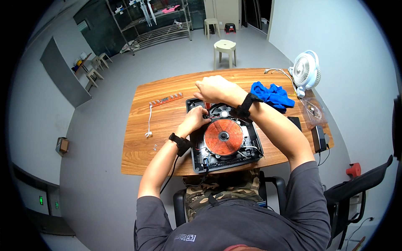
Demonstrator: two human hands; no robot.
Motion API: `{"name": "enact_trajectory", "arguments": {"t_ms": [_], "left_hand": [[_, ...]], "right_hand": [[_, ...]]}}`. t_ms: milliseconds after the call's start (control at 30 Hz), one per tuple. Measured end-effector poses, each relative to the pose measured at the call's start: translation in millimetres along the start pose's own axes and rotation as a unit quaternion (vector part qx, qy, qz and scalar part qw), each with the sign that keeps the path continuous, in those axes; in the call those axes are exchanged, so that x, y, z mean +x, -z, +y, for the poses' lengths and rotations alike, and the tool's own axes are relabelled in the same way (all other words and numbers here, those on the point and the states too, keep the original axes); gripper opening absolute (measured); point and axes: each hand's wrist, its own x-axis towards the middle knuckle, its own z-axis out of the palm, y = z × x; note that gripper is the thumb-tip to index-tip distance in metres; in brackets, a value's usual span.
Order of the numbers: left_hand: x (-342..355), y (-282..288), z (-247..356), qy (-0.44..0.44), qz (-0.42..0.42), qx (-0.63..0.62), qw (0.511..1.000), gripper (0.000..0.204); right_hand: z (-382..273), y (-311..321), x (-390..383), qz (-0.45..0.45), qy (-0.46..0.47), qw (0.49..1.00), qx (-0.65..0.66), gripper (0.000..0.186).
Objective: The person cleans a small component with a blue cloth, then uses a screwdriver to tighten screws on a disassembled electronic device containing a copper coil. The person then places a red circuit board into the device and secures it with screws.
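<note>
The open cooktop is lying on the table; by its fan, the left hand is curling, the right hand arching, seemingly handling inner parts. Whether they are pinching isn't showing; steady fingerwork is probably being needed next.

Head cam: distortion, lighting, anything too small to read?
Head view: left wall bows at its base, rim goes black; head view: right hand brightly lit on top, copper-coloured disc clear; head view: detail near left hand too small to tell.
</note>
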Motion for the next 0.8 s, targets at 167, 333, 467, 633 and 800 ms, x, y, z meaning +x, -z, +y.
{"name": "enact_trajectory", "arguments": {"t_ms": [167, 333, 467, 633, 800], "left_hand": [[0, 2, -1, 0.019, -0.019, 0.012, 1.000, 0.035], [4, -2, -2, 0.021, -0.031, 0.023, 0.999, 0.035], [2, -1, -2, 0.002, -0.020, 0.020, 1.000, 0.036], [-2, -1, -5, 0.004, 0.006, 0.011, 1.000, 0.037], [0, 3, 4, 0.012, -0.011, 0.009, 1.000, 0.038]], "right_hand": [[9, 1, -4, 0.019, 0.056, 0.998, 0.021, 0.031], [12, -6, -2, 0.025, 0.071, 0.997, 0.026, 0.026], [12, -12, 2, 0.056, 0.052, 0.997, 0.011, 0.028], [4, 7, -6, -0.020, -0.034, 0.999, 0.017, 0.044], [18, 6, -13, -0.006, 0.041, 0.999, 0.029, 0.039]]}}
